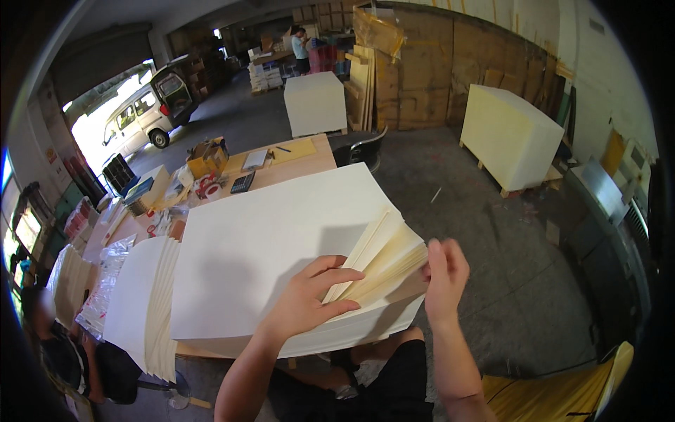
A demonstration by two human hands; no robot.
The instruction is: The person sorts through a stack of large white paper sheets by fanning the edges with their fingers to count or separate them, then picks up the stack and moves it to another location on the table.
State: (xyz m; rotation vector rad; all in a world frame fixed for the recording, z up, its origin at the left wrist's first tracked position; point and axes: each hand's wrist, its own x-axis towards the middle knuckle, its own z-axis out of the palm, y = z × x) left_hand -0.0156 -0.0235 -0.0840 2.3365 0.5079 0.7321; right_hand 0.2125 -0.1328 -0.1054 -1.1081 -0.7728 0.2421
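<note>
A thick stack of large white paper sheets (281, 232) lies in front of me. At its near right corner, several sheets are bent back and fanned out, showing cream-coloured edges (394, 257). My left hand (306, 290) rests on the stack, its thumb and fingers closed around the bent sheets. Beside the right end of the fanned edges is my right hand (446, 278), slightly blurred, with its fingers curled. Its fingertips meet the sheet edges, and whether anything is pinched there is hidden.
Another sheet stack (140, 295) lies left. Beyond sit a calculator (242, 183), tape rolls (207, 186) and a cardboard box (207, 158). A person (63, 344) sits at lower left. Two large white stacks stand on pallets, one at the back (315, 105), one right (510, 137). A chair (362, 148) adjoins the table.
</note>
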